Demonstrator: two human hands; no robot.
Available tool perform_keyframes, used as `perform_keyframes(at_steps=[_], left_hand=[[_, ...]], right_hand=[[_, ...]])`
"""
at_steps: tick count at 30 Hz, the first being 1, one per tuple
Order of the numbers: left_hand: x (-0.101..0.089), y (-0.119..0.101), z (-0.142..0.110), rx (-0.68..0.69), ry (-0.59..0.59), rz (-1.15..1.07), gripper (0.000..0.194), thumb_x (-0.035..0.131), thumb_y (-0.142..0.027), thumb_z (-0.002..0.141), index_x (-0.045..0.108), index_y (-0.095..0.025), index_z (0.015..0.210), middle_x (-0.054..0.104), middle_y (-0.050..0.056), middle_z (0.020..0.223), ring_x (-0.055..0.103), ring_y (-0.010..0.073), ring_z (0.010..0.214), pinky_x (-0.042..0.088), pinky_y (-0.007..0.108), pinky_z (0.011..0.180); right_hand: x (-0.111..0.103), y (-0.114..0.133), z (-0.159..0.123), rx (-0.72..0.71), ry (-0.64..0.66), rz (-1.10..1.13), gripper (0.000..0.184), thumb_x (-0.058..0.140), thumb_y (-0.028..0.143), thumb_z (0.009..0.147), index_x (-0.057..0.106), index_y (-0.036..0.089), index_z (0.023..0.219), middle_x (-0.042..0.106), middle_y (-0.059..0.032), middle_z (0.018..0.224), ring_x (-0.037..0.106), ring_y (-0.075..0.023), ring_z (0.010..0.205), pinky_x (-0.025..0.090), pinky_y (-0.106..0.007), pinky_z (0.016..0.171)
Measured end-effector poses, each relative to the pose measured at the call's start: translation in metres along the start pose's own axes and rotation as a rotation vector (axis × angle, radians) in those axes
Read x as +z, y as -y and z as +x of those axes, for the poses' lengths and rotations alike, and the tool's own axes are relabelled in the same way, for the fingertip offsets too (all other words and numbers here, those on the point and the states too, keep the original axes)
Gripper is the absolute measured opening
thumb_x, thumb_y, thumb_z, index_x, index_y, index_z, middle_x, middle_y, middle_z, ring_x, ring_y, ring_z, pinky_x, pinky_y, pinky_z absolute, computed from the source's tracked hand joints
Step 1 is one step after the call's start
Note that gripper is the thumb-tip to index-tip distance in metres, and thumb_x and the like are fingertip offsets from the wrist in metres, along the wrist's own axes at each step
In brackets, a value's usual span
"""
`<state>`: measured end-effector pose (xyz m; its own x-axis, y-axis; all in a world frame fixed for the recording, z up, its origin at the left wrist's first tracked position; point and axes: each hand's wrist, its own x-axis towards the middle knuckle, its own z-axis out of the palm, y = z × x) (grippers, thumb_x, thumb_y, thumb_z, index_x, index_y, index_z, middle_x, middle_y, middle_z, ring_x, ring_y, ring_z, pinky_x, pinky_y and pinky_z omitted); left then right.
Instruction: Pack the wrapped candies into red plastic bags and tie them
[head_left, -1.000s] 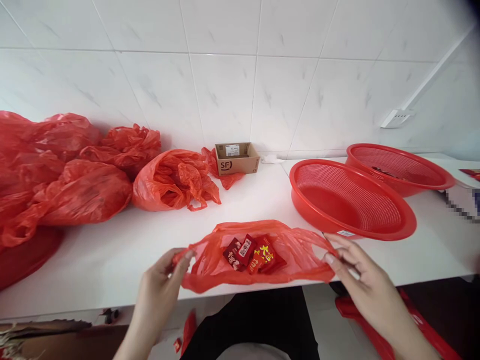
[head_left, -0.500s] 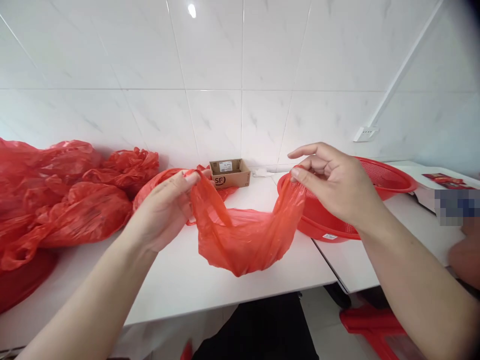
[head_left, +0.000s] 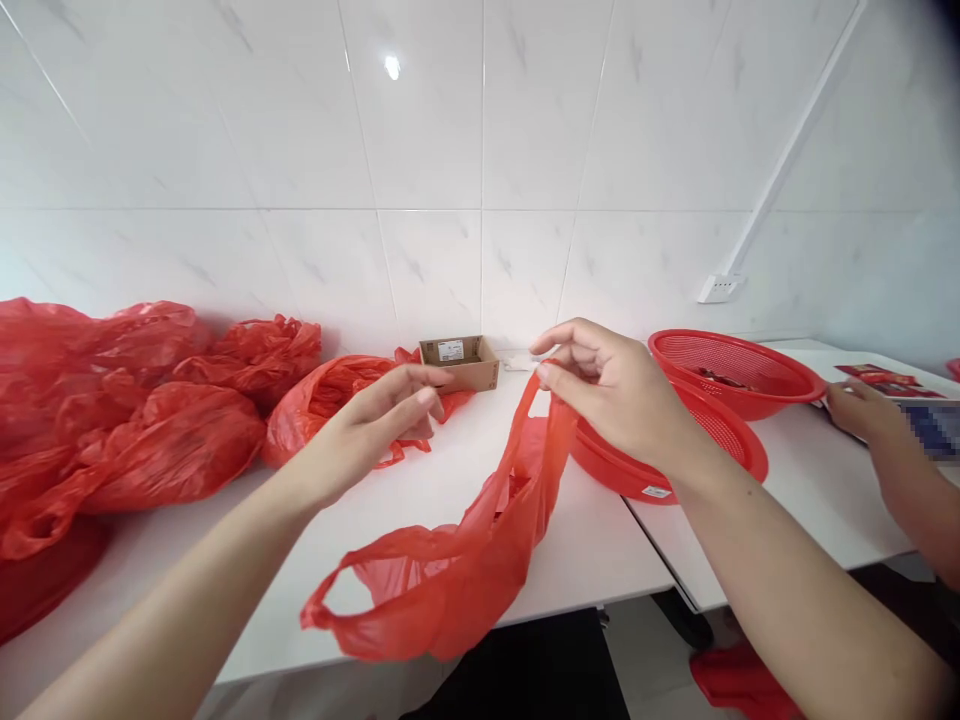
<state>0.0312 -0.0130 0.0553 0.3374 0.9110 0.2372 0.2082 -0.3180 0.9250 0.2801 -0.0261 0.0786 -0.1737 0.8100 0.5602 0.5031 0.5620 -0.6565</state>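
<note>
One handle of a red plastic bag (head_left: 480,560) is pinched in my right hand (head_left: 611,385). The bag hangs slanting down to the left, its other handle loop loose near the table's front edge. Some dark red contents show through its opening, too hidden to name. My left hand (head_left: 382,415) is free of the bag, fingers stretched out and a little curled. Just behind that hand lies another red plastic bag (head_left: 307,405). Below and right of my right hand sits a red mesh basket (head_left: 739,450).
Full red plastic bags (head_left: 180,440) are heaped on the left of the white table (head_left: 285,590). A small cardboard box (head_left: 476,375) stands by the tiled wall. Farther right is a second red basket (head_left: 757,365) with small things inside, near another person's hand (head_left: 862,410).
My left hand has let go of its bag handle, and that side of the bag has dropped down to the left. Another person's hand has come to the far basket's rim.
</note>
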Motion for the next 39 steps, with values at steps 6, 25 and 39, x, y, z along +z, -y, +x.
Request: perform_keyframes(at_steps=[6,25,39], left_hand=[[-0.044,0.037,-0.038,-0.194,0.354,0.147,0.056,0.07,-0.026,0.077,0.059,-0.038,0.13,0.052,0.005,0.144,0.049,0.0277,0.132,0.041,0.044,0.106],[-0.006,0.04,0.003,-0.239,0.36,-0.881,0.032,0.049,-0.042,0.094,0.063,-0.02,0.074,0.07,0.003,0.09,0.069,0.0231,0.091,0.052,0.035,0.082],[0.036,0.02,0.026,-0.174,0.389,-0.21,0.042,0.079,-0.021,0.07,0.063,-0.023,0.108,0.059,0.002,0.099,0.055,0.0174,0.09,0.048,0.031,0.076]], right_hand=[[-0.011,-0.015,-0.001,0.061,-0.033,0.025,0.013,0.058,0.028,0.088,0.062,0.021,0.099,0.062,0.002,0.073,0.058,-0.0116,0.064,0.044,-0.024,0.058],[-0.019,-0.045,-0.005,0.16,-0.064,-0.075,0.016,0.059,0.03,0.087,0.061,0.023,0.1,0.066,0.0008,0.081,0.059,-0.0131,0.067,0.043,-0.026,0.06],[0.033,0.019,0.019,-0.124,0.381,0.041,0.014,0.054,0.022,0.087,0.063,0.024,0.098,0.066,0.0024,0.087,0.06,-0.0111,0.077,0.046,-0.026,0.068]])
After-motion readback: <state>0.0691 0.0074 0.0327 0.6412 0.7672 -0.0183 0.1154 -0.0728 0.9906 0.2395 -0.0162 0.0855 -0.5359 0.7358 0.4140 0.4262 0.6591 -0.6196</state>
